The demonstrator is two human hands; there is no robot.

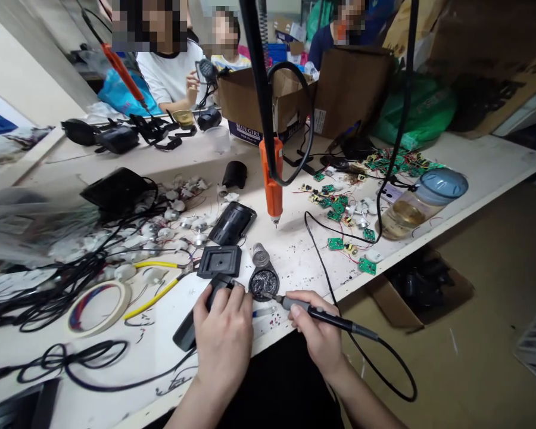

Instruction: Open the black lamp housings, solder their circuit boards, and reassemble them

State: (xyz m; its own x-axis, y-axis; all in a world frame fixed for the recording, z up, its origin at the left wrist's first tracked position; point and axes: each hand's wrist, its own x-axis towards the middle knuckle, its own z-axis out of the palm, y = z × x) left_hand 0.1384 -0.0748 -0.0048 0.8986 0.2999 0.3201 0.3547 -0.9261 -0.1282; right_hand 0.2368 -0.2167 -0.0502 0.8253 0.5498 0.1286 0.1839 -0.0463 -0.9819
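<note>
The long pale workbench (pixel 473 158) runs from six o'clock away toward twelve, its top scuffed and speckled, and everything seems kept within arm's reach of its near edge. Cardboard boxes (pixel 339 89) stand open at twelve o'clock, with other people seated beyond them. An orange electric screwdriver (pixel 271 179) hangs tip-down over the middle, probably so it can be pulled straight to the work. At two o'clock lies a scatter of small green circuit boards (pixel 339 208) beside a clear jar (pixel 422 202) lying on its side. At nine o'clock a roll of cream tape (pixel 99 307) lies flat among tangled black wires. Close in at six o'clock, the left hand (pixel 223 333) is closed over a black plastic housing (pixel 192 325), pinning it to the bench, seemingly to keep it steady. The right hand (pixel 317 333) grips a slim black soldering iron (pixel 326 317) like a pen, its cable looping off the bench edge, its tip touching the round dark tin (pixel 263 281) of metal wool just beside the housing.
</note>
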